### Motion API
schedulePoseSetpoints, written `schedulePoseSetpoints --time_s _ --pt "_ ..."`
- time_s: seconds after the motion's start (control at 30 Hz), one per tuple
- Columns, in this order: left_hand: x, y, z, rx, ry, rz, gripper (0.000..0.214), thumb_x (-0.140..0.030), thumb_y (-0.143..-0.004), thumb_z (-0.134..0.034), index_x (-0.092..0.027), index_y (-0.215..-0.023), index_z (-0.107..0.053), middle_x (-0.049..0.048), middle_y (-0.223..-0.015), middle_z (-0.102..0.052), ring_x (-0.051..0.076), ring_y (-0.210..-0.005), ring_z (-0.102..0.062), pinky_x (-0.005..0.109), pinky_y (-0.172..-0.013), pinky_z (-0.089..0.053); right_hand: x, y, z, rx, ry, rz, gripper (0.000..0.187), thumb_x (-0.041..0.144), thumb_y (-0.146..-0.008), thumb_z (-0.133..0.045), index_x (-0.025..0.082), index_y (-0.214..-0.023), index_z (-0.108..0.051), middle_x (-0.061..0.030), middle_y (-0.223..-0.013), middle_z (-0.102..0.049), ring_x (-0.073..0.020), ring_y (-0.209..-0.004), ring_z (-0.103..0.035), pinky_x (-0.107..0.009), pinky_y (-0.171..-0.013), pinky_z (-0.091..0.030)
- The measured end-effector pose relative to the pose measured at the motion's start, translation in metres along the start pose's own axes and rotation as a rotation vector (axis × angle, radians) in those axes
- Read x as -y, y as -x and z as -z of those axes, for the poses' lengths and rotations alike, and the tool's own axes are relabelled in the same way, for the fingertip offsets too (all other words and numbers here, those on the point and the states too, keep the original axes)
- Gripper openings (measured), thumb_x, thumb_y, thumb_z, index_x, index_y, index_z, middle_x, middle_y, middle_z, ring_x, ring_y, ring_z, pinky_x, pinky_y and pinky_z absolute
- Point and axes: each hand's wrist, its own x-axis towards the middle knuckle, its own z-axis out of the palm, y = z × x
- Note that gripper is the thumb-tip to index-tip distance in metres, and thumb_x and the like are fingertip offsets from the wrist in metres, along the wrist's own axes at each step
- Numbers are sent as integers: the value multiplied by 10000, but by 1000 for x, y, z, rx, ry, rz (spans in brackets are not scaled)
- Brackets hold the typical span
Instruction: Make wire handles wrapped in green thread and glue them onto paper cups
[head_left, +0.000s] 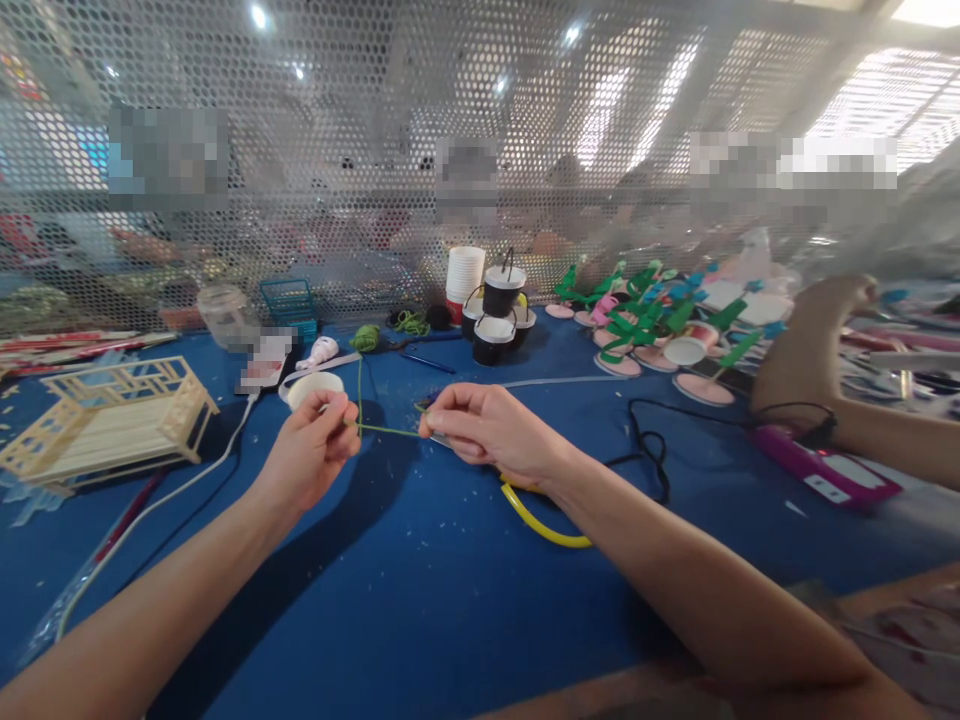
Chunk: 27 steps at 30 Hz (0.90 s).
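A thin green yarn (390,431) runs nearly straight between the left hand (311,450) and the right hand (480,428), above the middle of the desk (420,620). The left fingers are pinched narrow on it and the right fingers close on its other end; whether they also grip the dark piece at their tips, I cannot tell. The likeliest trouble is slipping: so slender a strand gives little to hold, and too hard a pull could draw it out of either pinch. Another length leads toward the green yarn ball (365,338), close to 12 o'clock from the strand, so a sharp tug could set the ball rolling or snag the blue pen (427,362) at 1 o'clock. The white cup (322,384) sits right behind the left hand, at 10 o'clock, and a careless knuckle might tip it. At 4 o'clock the yellow tube (536,525) passes under the right forearm, where a dropping wrist could push it. Slack yarn, finally, might loop over itself and knot.
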Motion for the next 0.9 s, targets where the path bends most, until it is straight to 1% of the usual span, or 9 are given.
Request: schedulePoseSetpoints --time_s 0.27,0.37,0.5,0.6,0.7,0.77,0.83,0.87,0.9 --pt "0 5 -1 54 -150 15 181 -256 -722 -545 -182 -654 -394 -117 -394 -269 15 -321 -181 150 -349 -161 3 1 -2 -5 -55 -3 118 192 -702 -558 120 -615 -527 58 -456 -451 2 -341 -276 -143 -321 -162" --pt "5 3 1 27 -421 50 214 -320 -751 -496 -177 -629 -394 -105 -401 -305 27 -326 -224 163 -357 -193 5 2 -2 -14 -54 -7 115 185 -704 -553 121 -613 -523 55 -463 -463 3 -339 -280 -142 -320 -164" --pt "7 1 6 26 -910 -257 180 -314 -745 -492 -162 -650 -494 6 -660 -573 99 -584 -500 217 -540 -375 5 1 -1 -20 -37 -1 110 169 -708 -545 121 -611 -526 71 -415 -430 0 -330 -274 -139 -316 -169" --pt "-5 4 6 -99 -961 -508 137 -303 -740 -495 -176 -694 -507 9 -733 -586 119 -648 -532 239 -596 -402 4 0 0 -28 -12 -5 111 157 -704 -548 122 -601 -526 74 -397 -425 0 -325 -277 -135 -309 -174" --pt "-23 13 -1 -196 -923 -563 117 -302 -699 -551 -189 -715 -524 -23 -647 -557 103 -554 -502 222 -530 -393 4 0 1 -39 7 -22 114 161 -713 -546 124 -606 -526 92 -349 -379 -2 -310 -269 -131 -302 -172" --pt "-31 21 -7 48 -987 -423 138 -311 -642 -615 -194 -698 -567 -37 -585 -538 101 -527 -490 217 -516 -392 5 -1 1 -49 1 -23 113 172 -720 -543 125 -619 -527 101 -331 -356 -3 -300 -260 -130 -298 -165" --pt "-32 27 -12 483 -1105 -202 141 -325 -620 -637 -189 -624 -602 -22 -591 -563 117 -572 -520 227 -554 -410 5 -1 2 -55 -9 -11 111 185 -719 -548 126 -627 -528 103 -336 -355 -2 -301 -254 -130 -299 -161" --pt "-30 29 -14 618 -1157 -154 149 -326 -638 -623 -184 -594 -609 -4 -639 -584 131 -630 -537 243 -603 -420 4 -1 2 -54 -12 -2 113 193 -715 -554 126 -628 -528 102 -343 -357 -2 -306 -254 -131 -302 -162" --pt "-27 29 -15 637 -1193 -176 164 -319 -663 -600 -176 -583 -608 15 -699 -597 146 -687 -542 267 -656 -422 3 0 1 -49 -13 8 117 203 -710 -561 126 -628 -530 99 -355 -361 -3 -314 -257 -132 -306 -165"
